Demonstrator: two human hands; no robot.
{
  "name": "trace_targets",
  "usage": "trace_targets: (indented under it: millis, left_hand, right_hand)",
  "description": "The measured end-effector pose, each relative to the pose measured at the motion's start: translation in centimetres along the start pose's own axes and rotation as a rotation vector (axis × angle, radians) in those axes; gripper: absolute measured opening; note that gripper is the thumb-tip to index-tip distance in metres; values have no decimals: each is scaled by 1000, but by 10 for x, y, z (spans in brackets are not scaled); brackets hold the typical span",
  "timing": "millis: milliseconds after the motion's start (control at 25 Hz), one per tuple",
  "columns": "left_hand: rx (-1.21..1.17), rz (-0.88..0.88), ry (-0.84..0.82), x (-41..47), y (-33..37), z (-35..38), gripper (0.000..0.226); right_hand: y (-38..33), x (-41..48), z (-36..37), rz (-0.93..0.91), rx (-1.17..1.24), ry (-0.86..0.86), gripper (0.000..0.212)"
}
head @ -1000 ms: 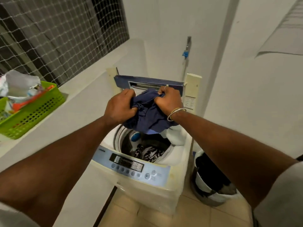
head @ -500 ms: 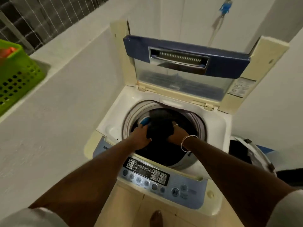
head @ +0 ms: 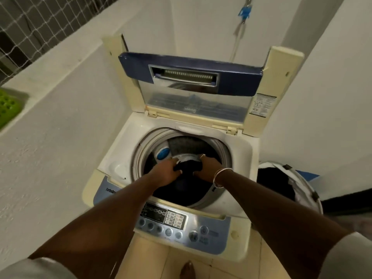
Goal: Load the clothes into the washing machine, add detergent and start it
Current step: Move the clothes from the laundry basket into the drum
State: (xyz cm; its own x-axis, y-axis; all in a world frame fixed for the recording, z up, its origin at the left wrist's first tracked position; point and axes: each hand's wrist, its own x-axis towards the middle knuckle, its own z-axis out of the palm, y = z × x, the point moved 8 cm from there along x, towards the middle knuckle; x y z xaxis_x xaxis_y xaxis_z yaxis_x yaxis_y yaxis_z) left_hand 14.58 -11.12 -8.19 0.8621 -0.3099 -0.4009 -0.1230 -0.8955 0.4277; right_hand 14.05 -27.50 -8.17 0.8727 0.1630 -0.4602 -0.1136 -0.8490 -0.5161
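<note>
A person's left hand (head: 165,172) and right hand (head: 207,168) are reaching side by side into the open drum (head: 181,142) of a top-loading washing machine (head: 238,152), both sets of fingers curling round a bunched dark garment (head: 188,167) and gripping it between them. The garment is sitting just inside the mouth of the drum, above more dark laundry lower down. Both forearms are stretching forward and down from the bottom corners of the view, crossing over the control panel (head: 211,224) and converging at the drum. A thin bangle (head: 219,176) is circling the right wrist and a ring (head: 202,156) is showing on one right finger. A round blue fitting (head: 163,154) is sitting on the drum wall just beyond the left hand. The lid (head: 136,67), with its blue band, is standing upright at the back. A laundry bin (head: 311,190) holding dark cloth is standing just right of the machine, and the corner of a green basket (head: 8,107) is resting on the ledge at far left, well apart. A blue tap (head: 244,12) is hanging on the wall behind.
</note>
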Motion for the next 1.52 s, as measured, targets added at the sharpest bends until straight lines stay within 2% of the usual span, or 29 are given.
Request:
trace_targets:
  millis: [120, 280, 400, 520, 600, 720, 920, 1120, 1360, 1520]
  left_hand:
    - [-42, 20, 183, -17, 55, -28, 26]
    - [-44, 32, 314, -41, 143, -36, 27]
    - [-60, 105, 302, -54, 222, -17, 21]
    - [-36, 168, 299, -55, 294, 9, 36]
    - [-57, 176, 273, -50, 328, 30, 42]
    - [-79, 187, 201, -30, 362, 70, 37]
    - [-121, 175, 118, 27, 366, 136, 24]
    - [-129, 123, 2, 86, 350, 198, 44]
    - [-181, -15, -148, 140, 326, 283, 53]
    - [-187, -103, -228, 185, 312, 340, 66]
  right_hand:
    - [15, -39, -45, -73, 21, 125, 64]
    - [52, -103, -99, -122, 139, 268, 47]
    - [101, -153, -138, -106, 124, 295, 46]
    - [149, -188, -171, -79, 69, 307, 47]
    - [179, -198, -184, -54, 36, 302, 47]
    - [227, -198, -188, 10, 13, 267, 48]
    - [302, -163, -166, 54, -79, 183, 48]
    - [373, -115, -139, 108, -91, 75, 58]
    - [459, -60, -80, 168, -97, -110, 80]
    - [506, -10, -45, 125, -136, -166, 91]
